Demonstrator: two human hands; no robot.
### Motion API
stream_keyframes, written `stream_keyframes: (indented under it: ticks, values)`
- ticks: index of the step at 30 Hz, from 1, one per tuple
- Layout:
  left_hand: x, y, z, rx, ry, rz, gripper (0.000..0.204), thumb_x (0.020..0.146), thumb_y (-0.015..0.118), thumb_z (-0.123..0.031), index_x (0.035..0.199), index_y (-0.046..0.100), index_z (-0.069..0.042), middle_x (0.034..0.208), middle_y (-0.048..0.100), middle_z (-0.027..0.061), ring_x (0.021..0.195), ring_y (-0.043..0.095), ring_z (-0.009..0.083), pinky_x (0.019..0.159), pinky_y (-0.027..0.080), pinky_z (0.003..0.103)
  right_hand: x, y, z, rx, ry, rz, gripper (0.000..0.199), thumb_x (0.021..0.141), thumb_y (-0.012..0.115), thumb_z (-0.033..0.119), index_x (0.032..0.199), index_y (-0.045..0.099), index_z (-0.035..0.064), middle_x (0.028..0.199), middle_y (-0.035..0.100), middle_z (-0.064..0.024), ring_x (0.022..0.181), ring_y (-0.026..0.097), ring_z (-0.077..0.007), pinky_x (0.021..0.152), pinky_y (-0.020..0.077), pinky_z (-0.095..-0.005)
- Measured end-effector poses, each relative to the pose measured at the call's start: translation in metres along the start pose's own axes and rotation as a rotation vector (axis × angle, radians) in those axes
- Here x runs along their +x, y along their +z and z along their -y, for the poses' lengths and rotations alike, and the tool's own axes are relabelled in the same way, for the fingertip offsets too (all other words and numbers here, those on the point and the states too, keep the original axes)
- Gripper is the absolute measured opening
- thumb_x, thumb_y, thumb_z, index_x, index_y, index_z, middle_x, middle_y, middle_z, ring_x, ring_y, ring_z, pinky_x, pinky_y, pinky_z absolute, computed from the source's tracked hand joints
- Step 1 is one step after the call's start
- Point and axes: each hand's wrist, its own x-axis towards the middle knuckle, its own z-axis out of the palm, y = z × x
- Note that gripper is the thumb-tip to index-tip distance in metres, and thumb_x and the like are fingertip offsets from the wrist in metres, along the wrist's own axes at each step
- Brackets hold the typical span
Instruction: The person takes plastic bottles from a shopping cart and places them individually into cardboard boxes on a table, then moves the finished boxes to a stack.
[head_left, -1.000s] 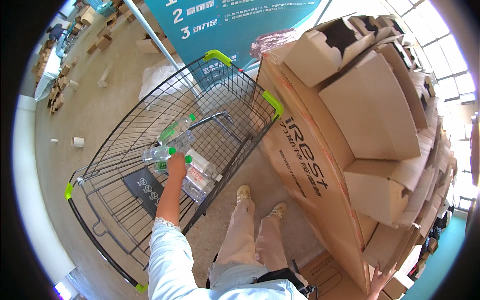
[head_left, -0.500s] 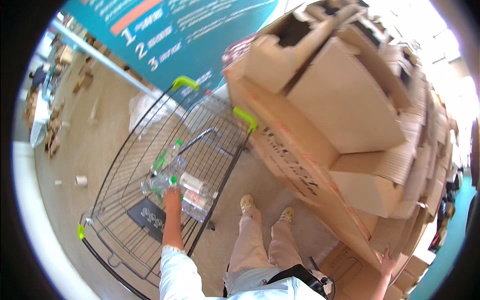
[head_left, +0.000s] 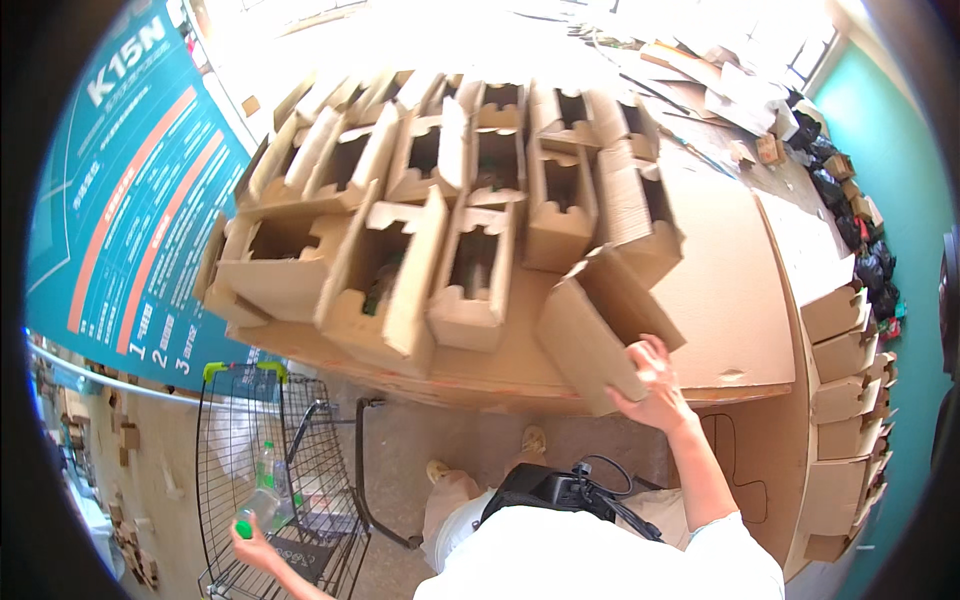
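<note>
My left hand (head_left: 258, 550), low on the left, is closed round the neck of a clear plastic bottle (head_left: 264, 506) with a green cap. That bottle is held at a slant over a black wire shopping cart (head_left: 222, 440), where another green-capped bottle (head_left: 266, 462) stands among clear bottles. My right hand (head_left: 652, 388) grips the near edge of an open cardboard box (head_left: 590, 335), thumb outside and fingers over the rim. The box sits tilted at the front of a cardboard-covered table (head_left: 730, 290). Shadow hides much of its inside.
Rows of open cardboard boxes (head_left: 470, 270) fill the table's left and middle, some with bottles inside. A blue printed banner (head_left: 130, 230) stands at the left. More cardboard boxes (head_left: 840, 400) line the right side, near black bags (head_left: 875, 265) along the teal wall.
The view has swung toward the table. My right hand, spread at the cardboard edge before, now grips a box. My left hand still has a bottle, and the cart appears lower left.
</note>
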Motion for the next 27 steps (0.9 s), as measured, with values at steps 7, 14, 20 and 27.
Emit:
stream_keyframes:
  ticks: [7,14,20,27]
  values:
    - [-0.016,-0.159,-0.28,-0.565,0.275,-0.322,0.039,0.089,0.068,-0.037,0.108,0.067,-0.003,0.091,0.068,0.0079,0.068,0.059,0.0104,0.049,0.049,0.024,-0.002,-0.053,-0.049,0.03,-0.336,0.268,0.033,0.073,0.074,0.022,0.105,0.069,0.0136,0.092,0.049,-0.0076,0.099,0.052,-0.0223,0.111,0.0315,-0.0489]
    - [-0.068,-0.154,-0.511,-1.133,0.72,0.023,0.069,0.081,0.058,-0.068,0.089,0.069,-0.001,0.079,0.067,0.0072,0.07,0.064,0.0168,0.064,0.05,0.03,-0.008,-0.058,-0.084,-0.054,-0.466,0.367,0.043,0.078,0.073,0.029,0.118,0.067,0.0145,0.099,0.051,-0.0077,0.106,0.049,-0.0221,0.114,0.0284,-0.0444]
    - [-0.145,-0.141,-0.63,-1.12,1.112,0.442,0.039,0.075,0.08,-0.037,0.088,0.069,-0.002,0.063,0.063,0.0048,0.058,0.062,0.011,0.054,0.049,0.026,-0.024,-0.056,-0.091,-0.004,-0.343,0.167,0.037,0.073,0.072,0.021,0.107,0.067,0.009,0.102,0.05,-0.0096,0.112,0.047,-0.0252,0.115,0.0291,-0.0435]
    - [-0.154,-0.068,-0.665,-1.009,0.746,1.276,0.04,0.081,0.077,-0.029,0.073,0.059,0.006,0.062,0.062,0.0091,0.051,0.062,0.0135,0.045,0.054,0.028,-0.036,-0.033,-0.071,0.032,-0.259,0.043,0.017,0.064,0.068,0.011,0.078,0.063,0.0029,0.107,0.047,-0.0115,0.118,0.044,-0.029,0.111,0.0358,-0.0384]
